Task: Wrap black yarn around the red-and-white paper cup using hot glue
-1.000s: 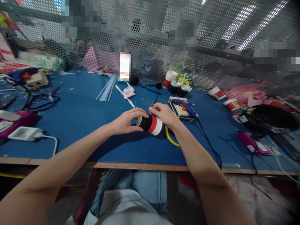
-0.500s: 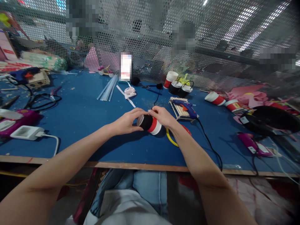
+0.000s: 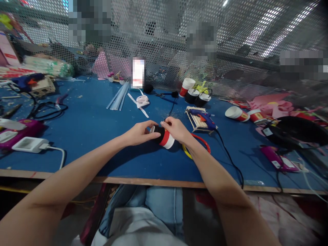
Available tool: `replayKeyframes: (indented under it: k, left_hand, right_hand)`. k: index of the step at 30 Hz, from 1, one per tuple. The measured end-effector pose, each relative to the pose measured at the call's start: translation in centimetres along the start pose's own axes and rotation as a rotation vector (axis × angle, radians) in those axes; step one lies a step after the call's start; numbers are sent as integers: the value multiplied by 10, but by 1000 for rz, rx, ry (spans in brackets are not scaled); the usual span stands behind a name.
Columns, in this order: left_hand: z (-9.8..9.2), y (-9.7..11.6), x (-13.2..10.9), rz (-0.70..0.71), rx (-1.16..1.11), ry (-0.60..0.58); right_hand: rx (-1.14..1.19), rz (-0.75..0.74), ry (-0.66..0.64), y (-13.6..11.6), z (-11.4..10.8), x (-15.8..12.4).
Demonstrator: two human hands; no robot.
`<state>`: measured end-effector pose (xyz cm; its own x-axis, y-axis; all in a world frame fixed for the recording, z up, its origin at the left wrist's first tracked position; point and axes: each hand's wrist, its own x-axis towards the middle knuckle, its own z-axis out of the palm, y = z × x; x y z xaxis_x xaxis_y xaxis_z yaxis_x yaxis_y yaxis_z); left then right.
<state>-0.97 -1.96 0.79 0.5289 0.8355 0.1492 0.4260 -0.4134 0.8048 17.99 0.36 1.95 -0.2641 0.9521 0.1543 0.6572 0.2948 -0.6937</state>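
A paper cup (image 3: 166,138) lies tilted between my hands above the blue table, its open end towards the left. Black cord is wrapped around part of it, beside a red band and a white end. My left hand (image 3: 140,133) grips the cup near its rim, thumb on the near side. The fingers of my right hand (image 3: 175,128) are pinched at the cup's upper side, where the black cord (image 3: 171,111) meets it. That cord runs back to a dark ball (image 3: 174,94).
Yellow and red rings (image 3: 187,152) lie by my right forearm. A glue gun (image 3: 203,118) rests on a stick rack. Behind are white ribbon (image 3: 142,101), glue sticks (image 3: 119,97), pliers (image 3: 167,98), a phone (image 3: 137,73) and cups (image 3: 191,95). A purple power strip (image 3: 278,159) is at right.
The cup has turned and shifted slightly in my hands, its white end now lower left. My left thumb reaches further across it. More of the red ring shows.
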Motion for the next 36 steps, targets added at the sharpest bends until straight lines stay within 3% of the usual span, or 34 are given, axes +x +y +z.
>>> replayKeyframes:
  k: [14,24,36]
  left_hand:
    - [-1,-4,0,250,-283,38]
    - [-2,-7,1,358,-223,40]
    - [-3,-5,0,383,-184,37]
  right_hand:
    - [94,-111,98,-19,-19,-14]
    - [94,-138,97,-16,-19,-12]
    - [56,-130,78,-15,-19,-10]
